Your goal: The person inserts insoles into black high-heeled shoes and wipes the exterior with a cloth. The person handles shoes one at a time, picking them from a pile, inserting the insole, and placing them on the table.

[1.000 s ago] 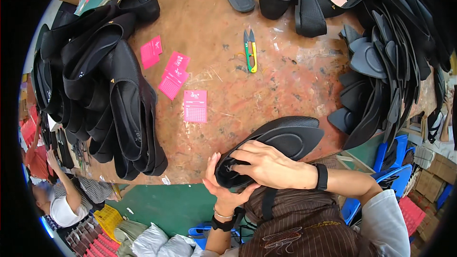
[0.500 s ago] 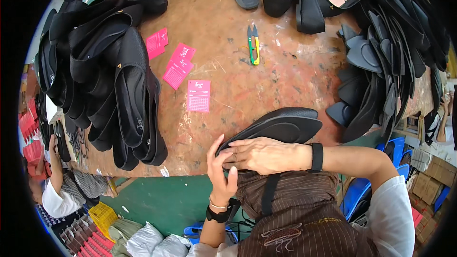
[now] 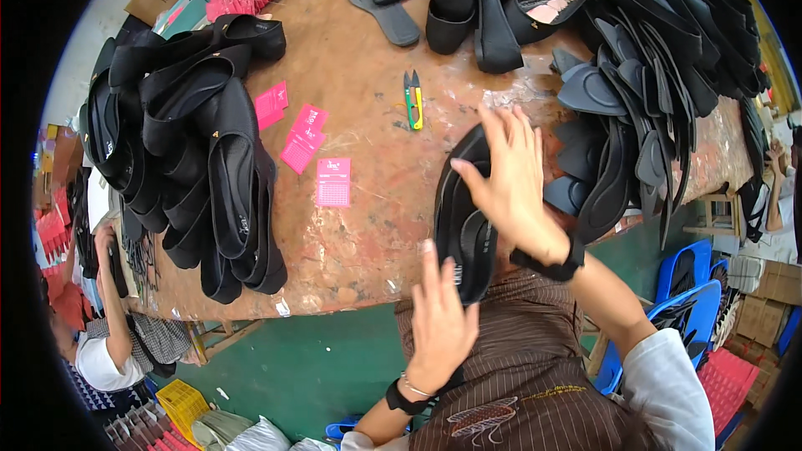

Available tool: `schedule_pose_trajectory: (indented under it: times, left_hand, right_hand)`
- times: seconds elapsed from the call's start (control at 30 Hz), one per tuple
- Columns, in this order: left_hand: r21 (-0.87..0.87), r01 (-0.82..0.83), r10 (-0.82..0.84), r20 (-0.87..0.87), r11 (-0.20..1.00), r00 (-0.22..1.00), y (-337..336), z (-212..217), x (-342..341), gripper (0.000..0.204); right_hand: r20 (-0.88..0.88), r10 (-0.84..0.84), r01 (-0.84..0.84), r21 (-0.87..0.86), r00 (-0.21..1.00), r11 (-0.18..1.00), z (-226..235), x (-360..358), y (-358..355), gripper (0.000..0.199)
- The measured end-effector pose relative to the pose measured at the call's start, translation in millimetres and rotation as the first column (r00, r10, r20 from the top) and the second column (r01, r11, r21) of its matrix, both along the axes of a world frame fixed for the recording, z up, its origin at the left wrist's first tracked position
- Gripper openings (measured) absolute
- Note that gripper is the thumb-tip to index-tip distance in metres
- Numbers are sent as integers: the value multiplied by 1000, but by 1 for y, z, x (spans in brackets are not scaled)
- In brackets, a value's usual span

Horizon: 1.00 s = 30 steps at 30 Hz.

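I see my right hand point(image 3: 511, 175) and left hand point(image 3: 440, 317), fingers spread flat, pressing a black shoe point(image 3: 464, 217) between them at the worktop's point(image 3: 368, 234) near edge.

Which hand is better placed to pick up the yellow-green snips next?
Right, probably. The right hand lies across the black shoe on the table, close to the snips; the left hand is back at the shoe's near end.

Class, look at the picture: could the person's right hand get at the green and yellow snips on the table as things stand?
Probably yes. The snips lie alone on bare tabletop, just beyond the right hand. But that hand rests on a black shoe, so it must let go first.
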<state>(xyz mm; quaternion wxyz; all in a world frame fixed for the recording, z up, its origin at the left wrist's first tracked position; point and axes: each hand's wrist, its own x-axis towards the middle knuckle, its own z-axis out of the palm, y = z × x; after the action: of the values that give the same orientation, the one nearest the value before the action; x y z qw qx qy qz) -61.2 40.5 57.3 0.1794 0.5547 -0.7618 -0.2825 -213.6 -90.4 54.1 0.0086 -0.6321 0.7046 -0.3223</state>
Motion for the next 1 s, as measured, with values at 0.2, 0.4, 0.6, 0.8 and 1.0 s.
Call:
schedule_pose_trajectory:
  times: [0.2,0.4,0.6,0.8,1.0]
  left_hand:
    - [48,147,-155,281,988,947,-1,7,-39,50]
    - [76,279,-288,338,957,896,2,-6,-35,34]
    - [33,254,-253,265,967,930,-8,8,-34,31]
    - [45,259,-261,294,965,920,-4,-3,-32,44]
    - [33,221,-222,254,975,941,-10,5,-31,47]
  right_hand:
    - [347,500,-557,82,794,827,35,-28,43,21]
    - [122,481,-496,242,868,834,-4,-12,94,20]
    - [144,417,-439,392,897,808,-12,1,33,30]
    - [-62,509,-501,106,859,859,-27,-6,56,32]
    - [10,544,-472,510,839,719,-8,-4,22,44]
